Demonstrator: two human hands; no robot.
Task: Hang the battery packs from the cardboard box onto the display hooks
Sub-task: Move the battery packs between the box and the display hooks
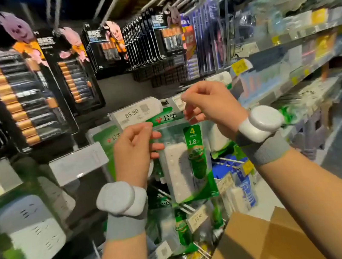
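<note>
I see both hands gripping a glossy clear-plastic pack (184,165) with a green card header and a long white rectangular power strip inside. The left hand (133,145) curls its fingers round the pack's upper left corner, and the right hand (208,103) pinches the thin clear top edge at its upper right. The black, copper-tipped battery packs (23,96) hang in stiff blister cards up and left of that pack, while the matte brown cardboard box (258,247) sits below and right of it.

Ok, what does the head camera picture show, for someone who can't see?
A left hand and right hand hold a green pack with a white power strip inside. Battery packs hang above left; a cardboard box sits at lower right.
</note>
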